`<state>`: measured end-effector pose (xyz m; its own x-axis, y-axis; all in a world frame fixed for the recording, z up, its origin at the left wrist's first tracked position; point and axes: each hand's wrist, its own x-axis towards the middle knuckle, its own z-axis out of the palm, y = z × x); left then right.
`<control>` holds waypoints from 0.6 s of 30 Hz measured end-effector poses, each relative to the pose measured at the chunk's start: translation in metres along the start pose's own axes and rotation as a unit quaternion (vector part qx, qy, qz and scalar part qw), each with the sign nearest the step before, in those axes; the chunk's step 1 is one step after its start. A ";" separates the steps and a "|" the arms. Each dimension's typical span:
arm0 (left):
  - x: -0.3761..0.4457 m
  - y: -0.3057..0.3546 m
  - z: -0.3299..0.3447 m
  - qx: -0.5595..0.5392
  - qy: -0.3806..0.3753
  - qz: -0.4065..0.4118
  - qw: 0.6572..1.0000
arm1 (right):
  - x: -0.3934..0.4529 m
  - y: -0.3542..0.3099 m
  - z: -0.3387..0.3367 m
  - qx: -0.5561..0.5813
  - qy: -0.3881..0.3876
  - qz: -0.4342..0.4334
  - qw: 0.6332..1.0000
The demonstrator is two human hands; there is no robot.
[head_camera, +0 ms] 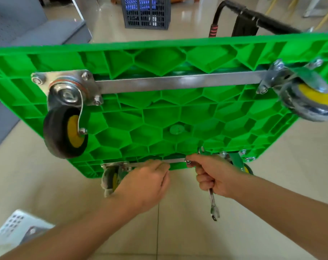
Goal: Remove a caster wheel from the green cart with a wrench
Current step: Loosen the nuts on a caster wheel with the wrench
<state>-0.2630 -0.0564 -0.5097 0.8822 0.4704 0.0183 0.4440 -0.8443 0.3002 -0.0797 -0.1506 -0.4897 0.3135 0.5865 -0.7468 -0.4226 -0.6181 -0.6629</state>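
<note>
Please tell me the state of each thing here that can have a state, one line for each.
green cart: turned over, underside facing up
caster wheels: all four mounted
wrench: gripped in the right hand
left hand: at the cart's near edge, grip hidden
crate: upright on the floor

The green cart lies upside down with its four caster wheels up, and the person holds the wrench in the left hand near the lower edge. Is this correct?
Not quite. The head view shows the wrench in the right hand, not the left. The left hand rests at the lower metal bar. The green cart is indeed upside down, its four casters up.
</note>
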 end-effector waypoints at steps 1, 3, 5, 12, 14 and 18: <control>0.000 0.002 0.010 0.004 -0.029 -0.007 1.000 | 0.010 0.012 -0.007 -0.019 0.008 0.013 1.000; 0.001 0.002 0.028 0.043 -0.065 -0.008 0.997 | 0.027 0.034 -0.018 -0.060 0.018 0.036 0.997; 0.003 0.003 0.043 0.054 -0.072 0.004 0.996 | 0.046 0.054 -0.027 -0.105 0.026 0.052 0.993; 0.010 -0.007 0.111 0.084 -0.209 0.029 0.974 | 0.095 0.102 -0.044 -0.351 0.012 0.091 0.932; 0.011 -0.010 0.123 0.093 -0.239 0.048 0.965 | 0.103 0.108 -0.044 -0.460 -0.001 0.084 0.884; 0.016 -0.010 0.141 0.089 -0.271 0.064 0.956 | 0.115 0.110 -0.046 -0.629 -0.024 -0.009 0.777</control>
<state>-0.2317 -0.0764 -0.6470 0.8614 0.1989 -0.4674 0.3036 -0.9393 0.1598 -0.0509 -0.1752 -0.6505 0.2648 0.6020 -0.7533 0.7569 -0.6138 -0.2245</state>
